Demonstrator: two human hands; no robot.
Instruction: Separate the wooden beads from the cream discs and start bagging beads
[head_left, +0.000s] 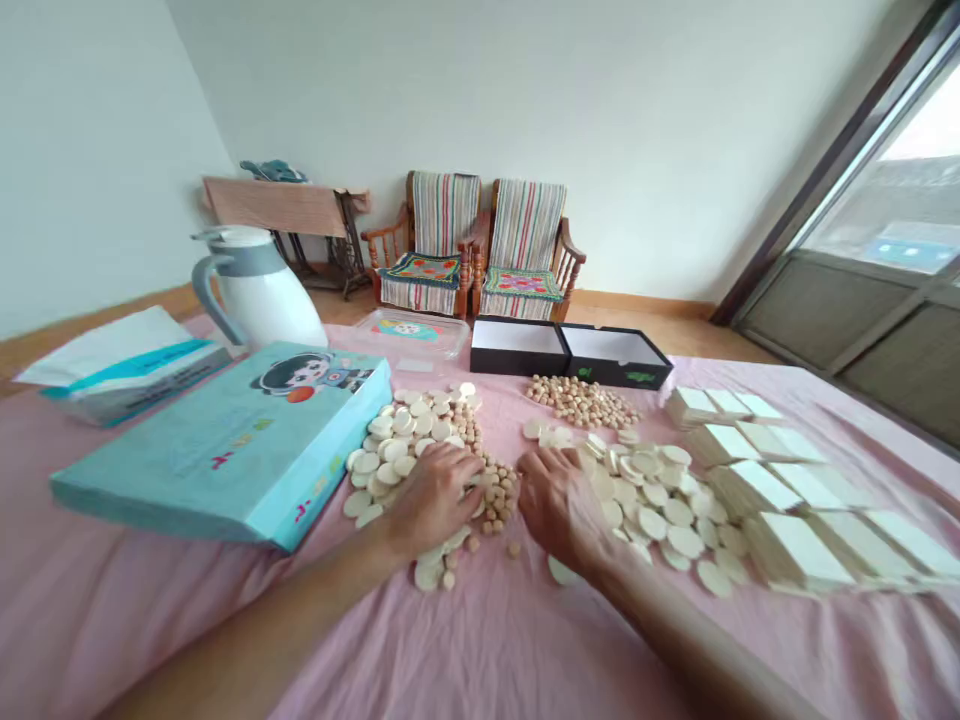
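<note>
My left hand (441,492) is closed, its fingers curled down on the left pile, where pale wooden discs (394,450) lie mixed with small round wooden beads (496,490). Whatever lies under its fingers is hidden. Across a narrow gap, my right hand (559,500) rests at the left edge of a second heap of wooden discs (660,500). Its fingers are bent and pressed together, and I cannot see what is in them. Behind that heap sits a separate pile of wooden beads (585,400). One loose bead (513,549) lies on the cloth between my wrists.
A light blue box (225,440), a thermos jug (270,290) and a white packet (142,365) stand at left. At the back are a clear plastic lid (412,335) and black open boxes (570,355). Stacked pale rectangular pieces (799,540) line the right side of the pink cloth (480,650).
</note>
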